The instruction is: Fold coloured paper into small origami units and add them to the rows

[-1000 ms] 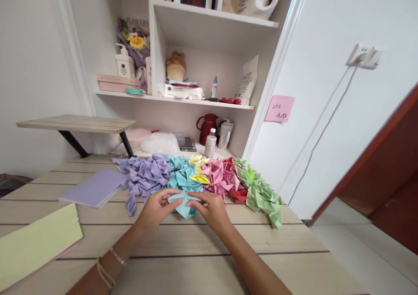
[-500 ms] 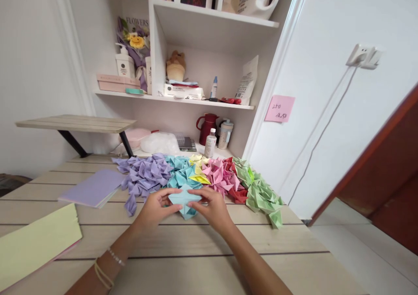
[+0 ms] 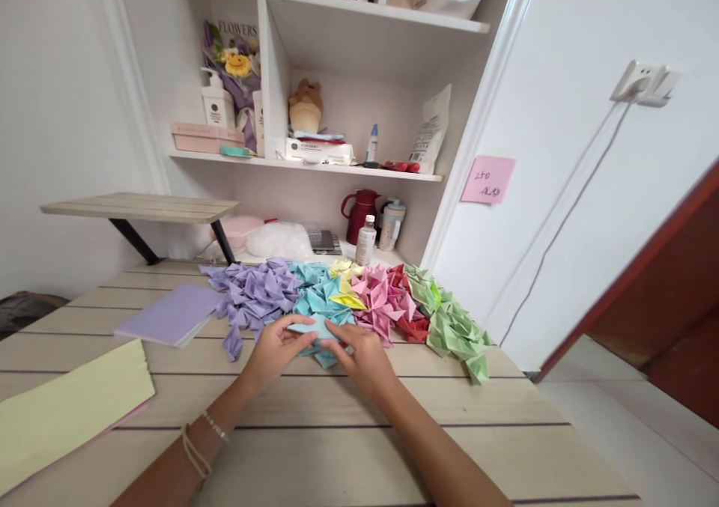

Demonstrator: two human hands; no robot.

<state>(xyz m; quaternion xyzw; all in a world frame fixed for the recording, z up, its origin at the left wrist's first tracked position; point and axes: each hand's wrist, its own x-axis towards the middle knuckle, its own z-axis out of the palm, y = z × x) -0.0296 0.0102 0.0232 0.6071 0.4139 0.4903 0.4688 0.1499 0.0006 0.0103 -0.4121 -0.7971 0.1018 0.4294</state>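
Note:
Between my two hands is a light blue folded paper [image 3: 319, 329], held above the slatted wooden table [image 3: 303, 447]. My left hand [image 3: 279, 351] pinches its left side between thumb and fingers. At the other side, my right hand [image 3: 362, 353] grips it the same way, fingers over the right part. Just behind lies a heap of folded paper pieces: purple ones [image 3: 255, 297], blue ones [image 3: 320, 293], pink ones [image 3: 382, 297] and green ones [image 3: 454, 331], with some yellow and red among them. The fingers cover part of the held paper.
Purple paper sheets [image 3: 171, 314] and a pale yellow stack [image 3: 73, 410] lie on the left. A small raised wooden shelf [image 3: 140, 207] stands at the back left. Behind the heap are a bottle [image 3: 365, 243], a dark red jug [image 3: 361, 216] and a cup [image 3: 392, 226].
The light blue paper was spread as an open diamond facing me; now it shows as a narrower, flatter shape between my fingers. The camera view has shifted slightly.

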